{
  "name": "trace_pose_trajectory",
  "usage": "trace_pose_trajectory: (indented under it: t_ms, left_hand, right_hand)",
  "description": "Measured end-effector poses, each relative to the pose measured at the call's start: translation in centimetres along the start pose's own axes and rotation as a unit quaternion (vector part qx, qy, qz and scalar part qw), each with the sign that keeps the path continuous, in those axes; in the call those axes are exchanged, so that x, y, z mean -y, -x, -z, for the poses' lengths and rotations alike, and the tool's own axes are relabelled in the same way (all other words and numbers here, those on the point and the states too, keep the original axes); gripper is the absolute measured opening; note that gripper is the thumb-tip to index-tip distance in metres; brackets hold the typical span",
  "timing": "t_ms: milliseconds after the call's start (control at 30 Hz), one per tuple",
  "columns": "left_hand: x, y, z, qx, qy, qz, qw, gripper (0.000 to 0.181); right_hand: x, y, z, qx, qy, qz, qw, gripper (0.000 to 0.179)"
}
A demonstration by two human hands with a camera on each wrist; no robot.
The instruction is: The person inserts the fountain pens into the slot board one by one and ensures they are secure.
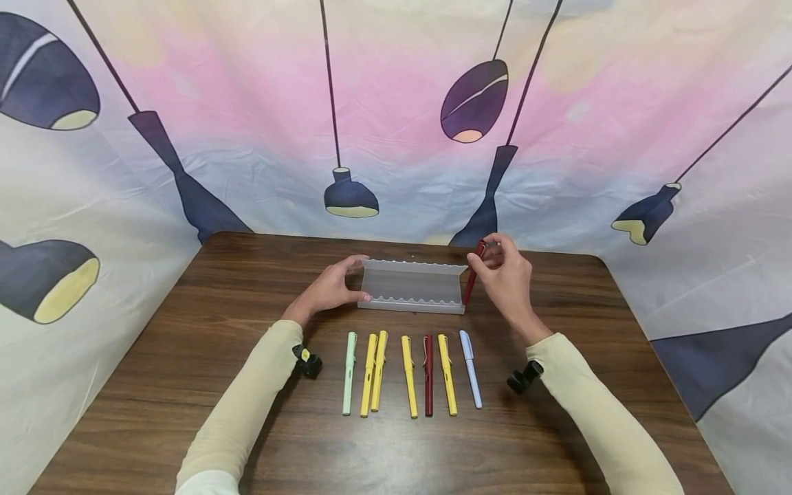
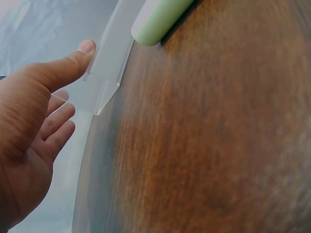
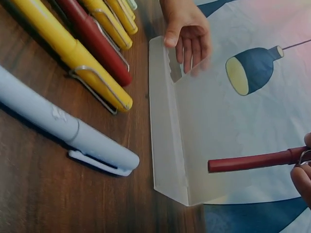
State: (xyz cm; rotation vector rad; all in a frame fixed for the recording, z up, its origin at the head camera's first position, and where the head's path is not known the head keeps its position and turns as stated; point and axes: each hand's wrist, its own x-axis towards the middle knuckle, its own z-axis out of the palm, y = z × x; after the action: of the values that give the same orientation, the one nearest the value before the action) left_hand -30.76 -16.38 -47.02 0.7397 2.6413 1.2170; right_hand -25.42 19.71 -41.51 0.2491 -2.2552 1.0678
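A translucent pen rack [image 1: 411,283] with scalloped edges stands near the back of the table. My left hand [image 1: 331,285] holds its left end, the thumb on the front corner and the fingers towards the back. At the rack's right end, my right hand [image 1: 510,282] pinches a dark red pen [image 3: 250,160] near its clip end. The pen is steeply tilted in the head view, its lower tip by the rack's right front corner; whether they touch, I cannot tell. In the left wrist view, the left thumb lies against the rack's clear wall [image 2: 109,58].
A row of pens lies in front of the rack: a mint green pen [image 1: 349,375], several yellow pens [image 1: 410,378], another dark red pen [image 1: 428,378] and a pale blue pen [image 1: 471,371]. A printed cloth [image 1: 408,137] hangs behind the wooden table [image 1: 247,275].
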Motion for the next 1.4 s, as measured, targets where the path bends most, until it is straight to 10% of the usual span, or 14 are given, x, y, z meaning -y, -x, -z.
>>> trace_pose_trajectory:
  t_ms: [1400]
  left_hand:
    - [0.5, -0.2, 0.0, -0.006, -0.007, -0.009, 0.9999, 0.089]
  right_hand:
    - [-2.5, 0.8, -3.1, 0.033, 0.026, 0.033, 0.9986, 0.038]
